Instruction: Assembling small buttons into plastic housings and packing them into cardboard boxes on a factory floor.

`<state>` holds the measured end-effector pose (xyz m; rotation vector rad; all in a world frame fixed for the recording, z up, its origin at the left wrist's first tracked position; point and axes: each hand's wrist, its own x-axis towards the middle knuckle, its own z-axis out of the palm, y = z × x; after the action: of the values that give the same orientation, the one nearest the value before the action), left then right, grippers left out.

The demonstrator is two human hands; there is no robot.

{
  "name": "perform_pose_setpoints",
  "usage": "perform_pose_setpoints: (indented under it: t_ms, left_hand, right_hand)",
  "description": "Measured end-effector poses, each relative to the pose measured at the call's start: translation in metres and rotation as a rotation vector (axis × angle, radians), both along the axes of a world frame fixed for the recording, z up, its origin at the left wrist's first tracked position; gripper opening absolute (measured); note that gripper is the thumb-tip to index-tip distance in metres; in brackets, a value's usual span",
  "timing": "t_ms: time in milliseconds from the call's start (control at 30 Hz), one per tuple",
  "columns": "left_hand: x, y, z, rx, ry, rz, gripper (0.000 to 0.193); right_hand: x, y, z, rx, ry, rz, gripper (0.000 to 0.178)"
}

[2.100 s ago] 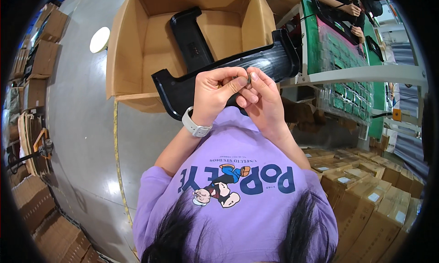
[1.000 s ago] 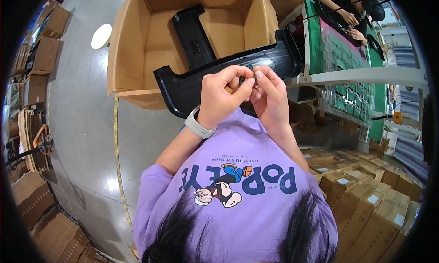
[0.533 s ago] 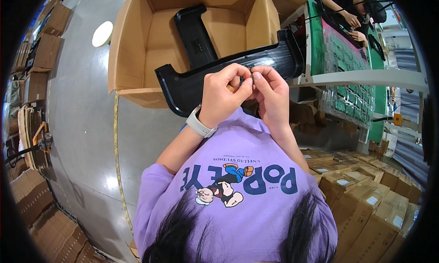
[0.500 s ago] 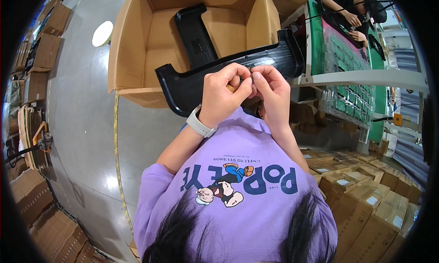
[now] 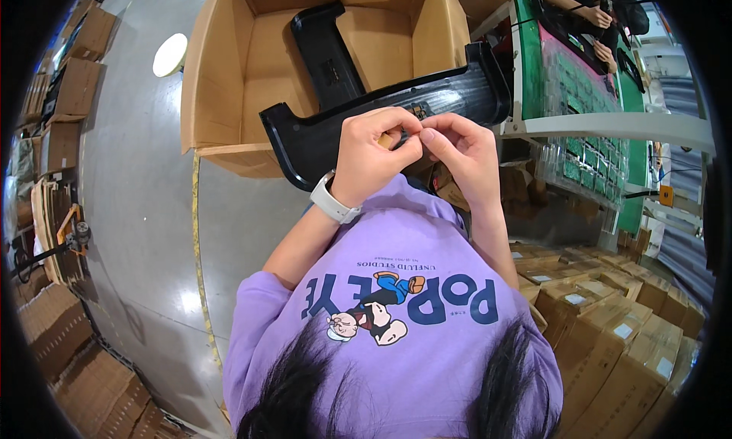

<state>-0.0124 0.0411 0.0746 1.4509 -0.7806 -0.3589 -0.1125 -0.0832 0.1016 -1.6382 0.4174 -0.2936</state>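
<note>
My left hand (image 5: 371,155), with a pale watch on its wrist, is closed in a pinch. A small yellowish piece (image 5: 386,141) shows inside its curled fingers; its kind I cannot make out. The fingertips of my right hand (image 5: 467,153) meet those of the left, also pinched, and whatever lies between them is too small to tell. Just beyond both hands, a long black plastic part (image 5: 313,143) with upturned ends lies across the near edge of an open cardboard box (image 5: 217,73). Small fittings show at its middle. A similar black part (image 5: 324,54) leans inside the box.
To the right stands a green-topped workbench (image 5: 526,80) with a white frame bar (image 5: 610,128) and clear trays (image 5: 583,118) of green pieces. A co-worker's hands (image 5: 600,19) are busy there. Stacked cartons (image 5: 602,324) fill the lower right; more cardboard (image 5: 76,88) lines the left.
My right hand has shifted slightly right, its fingers reshaping the pinch. A dark bit seen between the fingertips no longer shows. The black part's right end has moved up a little. The co-worker's hands moved.
</note>
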Motion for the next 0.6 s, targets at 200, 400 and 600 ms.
perform_pose_setpoints:
  t_ms: [200, 400, 600]
  left_hand:
    - [0.005, 0.002, -0.016, -0.097, 0.209, -0.089, 0.005]
    - [0.01, 0.007, -0.011, -0.434, 0.762, -0.421, 0.01]
    - [0.004, -0.009, -0.031, -0.389, 1.166, -0.545, 0.024]
  right_hand:
    - [-0.003, -0.002, -0.004, 0.147, 0.128, -0.146, 0.015]
    - [-0.012, -0.026, -0.029, 0.218, 0.075, -0.338, 0.018]
    - [-0.007, -0.012, -0.024, -0.017, -0.074, -0.471, 0.009]
